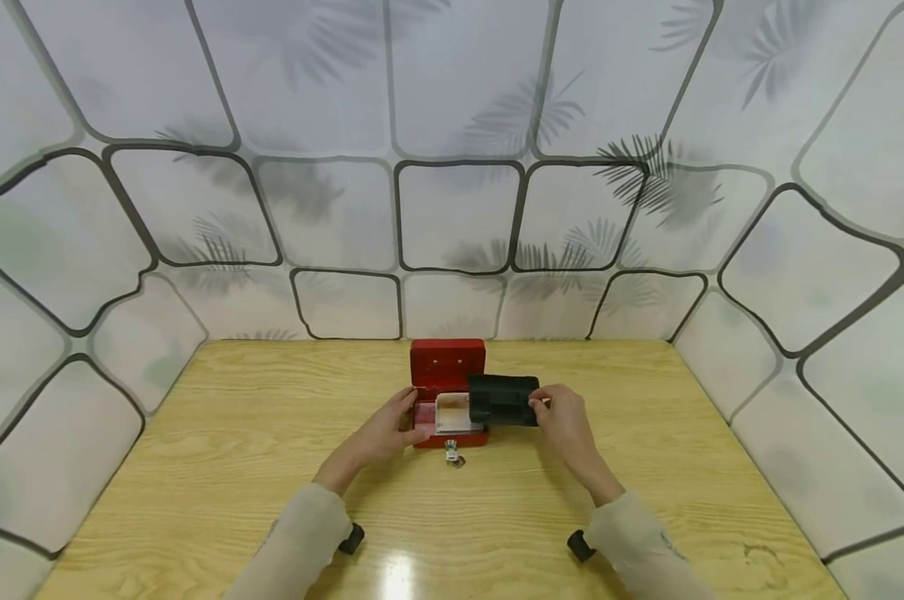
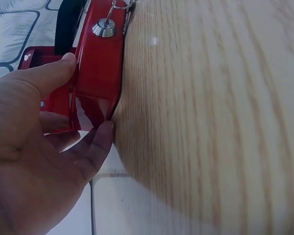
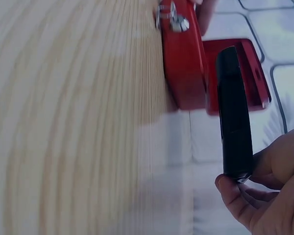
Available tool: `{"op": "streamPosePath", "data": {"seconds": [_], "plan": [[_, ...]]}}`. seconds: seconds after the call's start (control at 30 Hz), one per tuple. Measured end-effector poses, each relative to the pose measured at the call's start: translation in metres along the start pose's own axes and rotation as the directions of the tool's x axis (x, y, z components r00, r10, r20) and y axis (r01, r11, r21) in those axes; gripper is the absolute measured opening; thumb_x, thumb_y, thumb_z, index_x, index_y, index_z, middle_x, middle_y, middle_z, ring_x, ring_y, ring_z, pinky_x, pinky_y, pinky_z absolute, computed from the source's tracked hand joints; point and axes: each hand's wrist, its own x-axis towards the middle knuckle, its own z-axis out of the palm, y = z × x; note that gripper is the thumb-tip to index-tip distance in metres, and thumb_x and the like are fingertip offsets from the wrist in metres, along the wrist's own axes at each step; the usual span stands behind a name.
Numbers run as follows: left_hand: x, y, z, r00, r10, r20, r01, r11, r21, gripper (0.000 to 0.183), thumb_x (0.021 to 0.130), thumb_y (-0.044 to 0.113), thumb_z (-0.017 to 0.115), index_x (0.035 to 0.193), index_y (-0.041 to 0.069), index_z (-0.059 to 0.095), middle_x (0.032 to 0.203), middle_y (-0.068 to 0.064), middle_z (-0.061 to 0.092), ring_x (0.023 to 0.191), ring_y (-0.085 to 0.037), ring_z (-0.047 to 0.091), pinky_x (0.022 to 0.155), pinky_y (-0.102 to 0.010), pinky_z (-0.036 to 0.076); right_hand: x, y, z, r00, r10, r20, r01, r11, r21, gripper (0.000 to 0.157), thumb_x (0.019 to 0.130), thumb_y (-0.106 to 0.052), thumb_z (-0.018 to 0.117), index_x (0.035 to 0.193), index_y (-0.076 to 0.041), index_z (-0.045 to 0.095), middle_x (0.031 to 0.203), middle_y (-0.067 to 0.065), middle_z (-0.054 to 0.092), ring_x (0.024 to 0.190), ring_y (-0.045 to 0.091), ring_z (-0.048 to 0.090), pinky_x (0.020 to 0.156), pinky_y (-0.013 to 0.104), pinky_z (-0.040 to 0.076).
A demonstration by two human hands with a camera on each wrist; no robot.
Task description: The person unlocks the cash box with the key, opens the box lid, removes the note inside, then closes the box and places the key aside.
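A small red cash box (image 1: 464,440) stands on the table with its lid (image 1: 447,360) raised. Folded banknotes (image 1: 452,412) lie inside it. My left hand (image 1: 380,433) holds the box at its left end, thumb at the rim (image 2: 72,63) and fingers against the side. My right hand (image 1: 567,421) pinches the right end of a black plastic tray (image 1: 504,400) between thumb and fingers. Held up, the tray covers the box's right part in the head view. In the right wrist view the tray (image 3: 233,117) shows edge-on beside the box (image 3: 183,63).
Keys (image 1: 455,459) hang from the lock (image 2: 104,28) on the box's front. The wooden table (image 1: 272,400) meets patterned walls (image 1: 347,304) at the back and sides. A black wrist device (image 1: 352,538) sits at each sleeve cuff.
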Motion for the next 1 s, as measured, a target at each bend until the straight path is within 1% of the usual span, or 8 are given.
{"op": "streamPosePath", "data": {"seconds": [0.1,0.23,0.37,0.53,0.6,0.7,0.87,1.0], "plan": [[0.000,0.000,-0.001,1.000,-0.002,0.008,0.002,1.000,0.012,0.077,0.101,0.017,0.070,0.158,-0.011,0.027,0.167,-0.024,0.021,0.153,-0.042,0.023,0.121,-0.056,0.026,0.001,0.011,-0.009,1.000,0.007,0.003,-0.007,1.000,-0.026,0.007,0.096,0.000,0.071,0.098,0.004,0.076,0.099,0.019,0.071,0.060,0.013,0.058,0.049,0.025,0.046],[-0.001,0.000,-0.002,1.000,-0.011,0.015,0.010,1.000,0.004,0.078,0.101,0.019,0.069,0.159,-0.009,0.025,0.168,-0.023,0.021,0.153,-0.041,0.022,0.122,-0.056,0.025,0.006,0.024,-0.022,0.999,0.034,0.016,-0.033,0.998,-0.052,0.010,0.097,-0.001,0.069,0.102,0.006,0.076,0.094,0.020,0.072,0.054,0.013,0.055,0.045,0.025,0.042],[-0.001,0.000,-0.002,1.000,0.006,0.012,-0.006,1.000,0.001,0.077,0.101,0.019,0.069,0.158,-0.011,0.026,0.167,-0.025,0.022,0.153,-0.043,0.022,0.121,-0.057,0.025,0.013,0.036,-0.034,0.999,0.039,0.008,-0.039,0.995,-0.088,0.013,0.097,-0.002,0.069,0.103,0.007,0.076,0.086,0.020,0.073,0.049,0.014,0.052,0.043,0.026,0.039],[0.001,-0.003,-0.002,1.000,0.021,0.010,-0.022,1.000,0.010,0.077,0.101,0.019,0.069,0.158,-0.010,0.026,0.167,-0.024,0.023,0.153,-0.041,0.023,0.121,-0.055,0.026,0.027,0.050,-0.043,0.999,0.041,-0.012,-0.043,0.990,-0.133,0.014,0.097,-0.003,0.069,0.102,0.009,0.075,0.069,0.012,0.068,0.046,0.012,0.046,0.043,0.025,0.037],[0.002,-0.004,-0.002,1.000,0.023,0.011,-0.023,1.000,0.013,0.077,0.101,0.019,0.069,0.159,-0.009,0.026,0.167,-0.023,0.024,0.153,-0.040,0.024,0.122,-0.053,0.026,0.034,0.055,-0.044,0.999,0.047,-0.015,-0.049,0.989,-0.136,0.015,0.097,-0.003,0.068,0.101,0.009,0.075,0.063,0.009,0.064,0.044,0.011,0.042,0.043,0.025,0.035],[0.003,-0.004,-0.003,0.999,0.033,0.007,-0.033,0.999,0.011,0.077,0.101,0.018,0.069,0.158,-0.010,0.027,0.166,-0.024,0.025,0.152,-0.040,0.025,0.121,-0.053,0.027,0.044,0.059,-0.043,0.998,0.066,-0.011,-0.067,0.987,-0.145,0.016,0.098,-0.004,0.067,0.102,0.009,0.075,0.062,0.008,0.064,0.044,0.011,0.039,0.045,0.026,0.035],[0.003,-0.002,-0.003,1.000,0.023,0.004,-0.024,0.999,0.022,0.076,0.100,0.017,0.070,0.157,-0.011,0.029,0.165,-0.024,0.026,0.152,-0.041,0.026,0.121,-0.054,0.027,0.057,0.063,-0.036,0.996,0.091,-0.002,-0.090,0.978,-0.187,0.017,0.098,-0.007,0.067,0.104,0.007,0.076,0.078,0.016,0.071,0.053,0.017,0.047,0.055,0.034,0.044],[0.003,-0.001,-0.004,1.000,0.015,0.004,-0.015,1.000,0.027,0.076,0.100,0.016,0.072,0.157,-0.010,0.030,0.165,-0.024,0.028,0.151,-0.041,0.027,0.120,-0.053,0.029,0.064,0.067,-0.027,0.994,0.106,0.013,-0.101,0.975,-0.198,0.018,0.100,-0.008,0.067,0.106,0.006,0.075,0.077,0.014,0.071,0.056,0.020,0.052,0.060,0.037,0.048]]}}
